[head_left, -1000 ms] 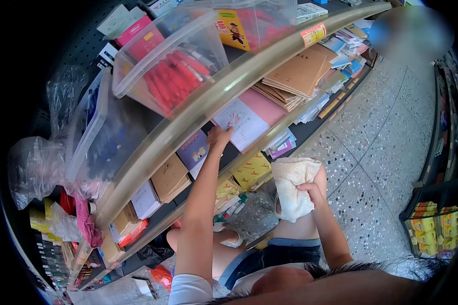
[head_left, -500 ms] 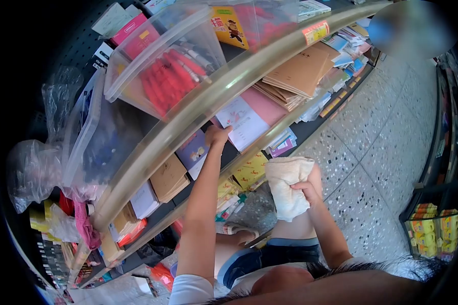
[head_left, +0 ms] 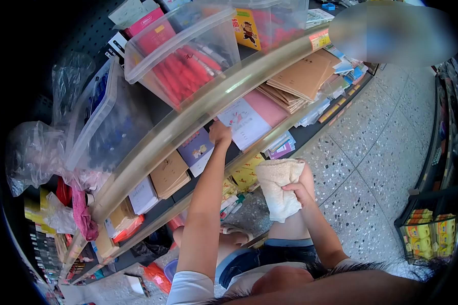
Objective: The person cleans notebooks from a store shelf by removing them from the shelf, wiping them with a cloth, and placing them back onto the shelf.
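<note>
My left hand (head_left: 220, 133) reaches onto the shelf, its fingers closed at the left edge of a white-covered notebook (head_left: 243, 122) with a small pink drawing. The fingertips are partly hidden, and the notebook lies flat. Just left of this hand is a purple notebook (head_left: 197, 146) with a cartoon picture. My right hand (head_left: 299, 193) holds a folded cream cloth (head_left: 280, 185) above my knee, thumb on top and the other fingers hidden beneath it.
On the shelf above, clear plastic bins hold red pens (head_left: 180, 76) and blue pens (head_left: 99, 94). A rail (head_left: 229, 89) runs along that shelf's front edge. Brown notebooks (head_left: 303, 76) lie farther along. At right is speckled floor (head_left: 351, 152) and a rack of yellow packs (head_left: 422, 234).
The view has shifted slightly, so the bins appear farther right. My left hand stays by the white notebook's edge, and the cloth in my right hand appears slightly farther left.
</note>
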The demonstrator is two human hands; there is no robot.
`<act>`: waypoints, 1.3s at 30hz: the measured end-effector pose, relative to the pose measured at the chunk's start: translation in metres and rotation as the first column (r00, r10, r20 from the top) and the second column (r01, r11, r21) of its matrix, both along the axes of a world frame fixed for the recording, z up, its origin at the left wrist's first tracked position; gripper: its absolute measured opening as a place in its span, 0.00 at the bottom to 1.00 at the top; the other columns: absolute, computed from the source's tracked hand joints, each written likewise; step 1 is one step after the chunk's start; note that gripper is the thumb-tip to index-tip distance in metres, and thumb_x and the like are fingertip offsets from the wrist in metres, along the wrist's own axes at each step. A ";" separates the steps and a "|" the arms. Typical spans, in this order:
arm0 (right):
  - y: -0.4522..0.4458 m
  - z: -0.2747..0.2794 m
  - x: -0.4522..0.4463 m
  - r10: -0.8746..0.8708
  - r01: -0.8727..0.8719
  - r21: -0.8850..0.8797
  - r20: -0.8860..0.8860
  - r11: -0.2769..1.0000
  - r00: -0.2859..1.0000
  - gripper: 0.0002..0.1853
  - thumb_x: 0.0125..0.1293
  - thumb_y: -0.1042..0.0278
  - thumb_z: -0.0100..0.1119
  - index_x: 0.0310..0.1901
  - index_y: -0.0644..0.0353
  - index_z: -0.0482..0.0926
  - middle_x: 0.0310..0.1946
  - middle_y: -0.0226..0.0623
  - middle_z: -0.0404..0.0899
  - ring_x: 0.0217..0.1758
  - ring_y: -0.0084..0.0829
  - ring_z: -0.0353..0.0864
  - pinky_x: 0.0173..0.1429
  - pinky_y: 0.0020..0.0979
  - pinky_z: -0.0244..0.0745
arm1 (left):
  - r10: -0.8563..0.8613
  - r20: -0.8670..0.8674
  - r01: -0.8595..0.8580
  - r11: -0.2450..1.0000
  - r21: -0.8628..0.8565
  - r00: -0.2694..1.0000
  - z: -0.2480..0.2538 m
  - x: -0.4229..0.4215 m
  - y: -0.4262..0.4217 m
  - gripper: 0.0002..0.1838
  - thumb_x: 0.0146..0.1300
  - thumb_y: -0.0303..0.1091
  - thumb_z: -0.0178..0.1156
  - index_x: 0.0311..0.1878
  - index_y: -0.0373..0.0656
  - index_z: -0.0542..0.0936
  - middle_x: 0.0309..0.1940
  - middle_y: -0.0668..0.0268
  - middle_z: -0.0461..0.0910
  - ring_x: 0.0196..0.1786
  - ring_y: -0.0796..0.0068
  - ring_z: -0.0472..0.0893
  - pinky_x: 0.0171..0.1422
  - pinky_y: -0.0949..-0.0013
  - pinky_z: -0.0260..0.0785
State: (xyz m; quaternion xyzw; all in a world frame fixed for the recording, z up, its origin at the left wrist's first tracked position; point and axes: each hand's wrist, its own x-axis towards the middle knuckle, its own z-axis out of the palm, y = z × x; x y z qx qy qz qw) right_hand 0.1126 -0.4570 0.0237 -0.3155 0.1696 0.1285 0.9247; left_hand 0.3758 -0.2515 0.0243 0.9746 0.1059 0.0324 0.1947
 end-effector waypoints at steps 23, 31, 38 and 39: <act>0.004 -0.017 -0.003 -0.067 0.060 0.085 0.087 0.995 0.994 0.42 0.40 0.79 0.61 0.64 0.64 0.62 0.56 0.48 0.73 0.58 0.45 0.74 0.64 0.41 0.69 | 0.000 0.331 0.283 0.519 -0.806 0.943 0.026 -0.041 0.015 0.09 0.67 0.31 0.55 0.46 0.37 0.73 0.33 0.65 0.81 0.32 0.80 0.79 0.33 0.73 0.71; -0.093 0.038 -0.058 -0.500 0.551 -0.235 0.242 0.801 0.831 0.31 0.49 0.79 0.58 0.60 0.66 0.68 0.51 0.49 0.77 0.50 0.42 0.80 0.55 0.41 0.78 | -0.383 -0.062 0.005 0.171 -0.985 0.922 0.027 -0.219 -0.016 0.09 0.68 0.30 0.54 0.49 0.40 0.74 0.33 0.71 0.80 0.33 0.85 0.77 0.32 0.79 0.69; -0.013 0.073 -0.060 0.703 0.528 -0.820 0.242 -0.221 0.669 0.33 0.38 0.72 0.65 0.53 0.38 0.80 0.48 0.36 0.78 0.52 0.41 0.76 0.56 0.40 0.70 | -0.497 0.074 0.310 0.411 -0.857 0.864 -0.036 -0.287 -0.027 0.09 0.67 0.28 0.53 0.48 0.38 0.76 0.33 0.69 0.81 0.30 0.84 0.78 0.35 0.77 0.69; -0.001 0.066 -0.058 0.771 0.547 -0.770 0.115 -0.329 0.627 0.32 0.39 0.70 0.66 0.52 0.34 0.80 0.48 0.35 0.77 0.52 0.40 0.75 0.55 0.39 0.71 | -0.491 0.093 0.334 0.430 -0.839 0.866 -0.041 -0.290 -0.026 0.09 0.67 0.28 0.54 0.47 0.37 0.76 0.33 0.69 0.82 0.30 0.83 0.78 0.35 0.77 0.69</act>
